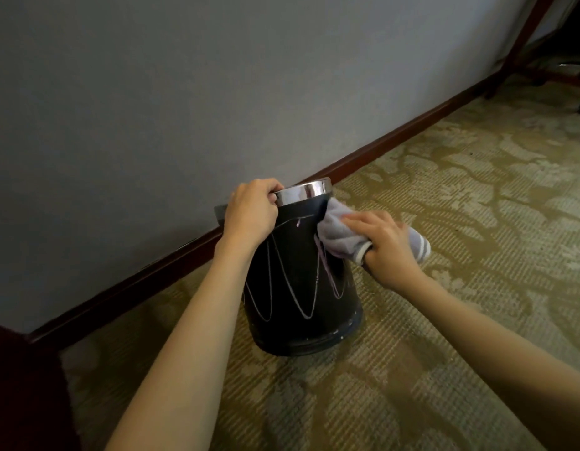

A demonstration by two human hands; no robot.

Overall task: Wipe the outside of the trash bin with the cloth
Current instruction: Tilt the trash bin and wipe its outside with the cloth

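Note:
A black round trash bin [298,288] with a shiny metal rim [301,191] stands on the carpet, tilted a little toward the wall. Pale purple zigzag lines run across its side. My left hand [249,211] grips the rim at its left, fingers curled over the metal edge. My right hand [384,245] holds a light grey cloth [337,234] with white stripes at its end and presses it against the bin's upper right side. The thumb is tucked under the cloth.
A grey wall [217,92] with a dark red baseboard [379,151] runs close behind the bin. Patterned beige carpet [445,196] spreads to the right and front. Dark wooden furniture legs [523,37] stand at the far right, and a dark object [25,385] fills the bottom left corner.

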